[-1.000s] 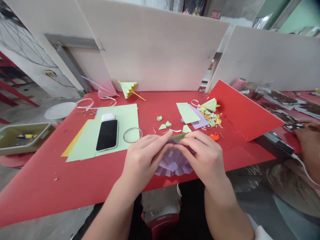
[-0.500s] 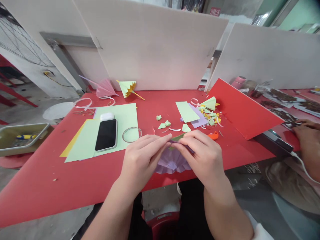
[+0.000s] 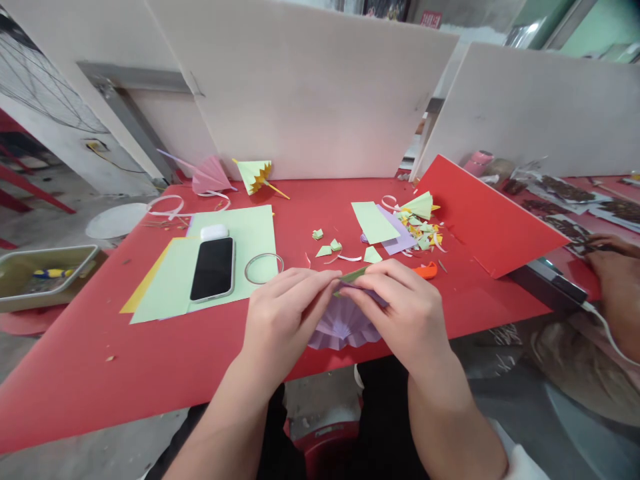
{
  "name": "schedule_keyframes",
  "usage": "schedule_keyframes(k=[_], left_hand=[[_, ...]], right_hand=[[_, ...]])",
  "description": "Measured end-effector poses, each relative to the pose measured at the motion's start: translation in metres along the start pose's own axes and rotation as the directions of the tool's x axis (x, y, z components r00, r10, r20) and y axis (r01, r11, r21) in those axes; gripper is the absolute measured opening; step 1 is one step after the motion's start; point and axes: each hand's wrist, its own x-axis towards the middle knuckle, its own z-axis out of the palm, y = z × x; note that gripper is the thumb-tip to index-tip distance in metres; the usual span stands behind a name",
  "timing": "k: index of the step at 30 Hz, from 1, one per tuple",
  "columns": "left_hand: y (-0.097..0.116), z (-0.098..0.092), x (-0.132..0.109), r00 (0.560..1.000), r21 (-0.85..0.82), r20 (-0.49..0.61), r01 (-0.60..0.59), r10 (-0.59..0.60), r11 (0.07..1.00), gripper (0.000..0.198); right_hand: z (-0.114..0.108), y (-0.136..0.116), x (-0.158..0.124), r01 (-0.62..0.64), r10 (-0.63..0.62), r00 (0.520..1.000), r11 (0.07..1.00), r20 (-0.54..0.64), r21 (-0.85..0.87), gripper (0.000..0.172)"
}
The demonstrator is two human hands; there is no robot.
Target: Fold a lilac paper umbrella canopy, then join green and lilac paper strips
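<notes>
Between my hands is a pleated purple paper fan (image 3: 342, 327), its folds spread in a half circle toward me, with a green layer showing at its upper edge. My left hand (image 3: 285, 310) pinches the left part of that edge between thumb and fingers. At the right part, my right hand (image 3: 407, 303) pinches the same paper. My fingers hide much of the edge. Small green paper scraps (image 3: 330, 248) lie just beyond my hands, and an orange cutter (image 3: 426, 270) is beside my right fingers.
A black-screened phone (image 3: 213, 270) and a metal ring (image 3: 264, 268) rest on green paper sheets (image 3: 250, 227) at left. Two small paper umbrellas (image 3: 255, 177) stand behind. To the right are a scrap pile (image 3: 425, 233), a red board (image 3: 490, 220) and another person's arm (image 3: 615, 267).
My fingers have shifted slightly along the folded edge, and a little more of its green strip shows. The fan has moved slightly left; both hands keep their pinch.
</notes>
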Motion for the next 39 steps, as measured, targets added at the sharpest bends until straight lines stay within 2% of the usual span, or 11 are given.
schedule_keyframes(k=[10,20,31,39], left_hand=[[0.0013,-0.0037,0.0017,0.998,0.009,0.004,0.068,-0.068,0.998,0.012],[0.0025,-0.0069,0.001,0.989,0.01,0.051,0.141,-0.142,0.99,0.011],[0.0024,-0.0075,0.0007,0.986,-0.005,0.045,0.159,-0.159,0.987,0.009],[0.002,-0.0066,-0.0003,0.984,-0.007,0.029,0.177,-0.177,0.984,0.007]], right_hand=[[-0.0075,0.0055,0.0001,0.003,-0.003,1.0,1.0,-0.011,0.021,0.01],[-0.0053,0.0025,-0.0006,0.004,-0.005,1.0,1.0,-0.017,-0.002,0.01],[-0.0078,0.007,0.001,-0.027,0.028,0.998,1.0,-0.064,0.014,0.008],[-0.0091,0.006,0.0014,-0.001,0.0,0.998,1.0,-0.068,-0.015,0.011]])
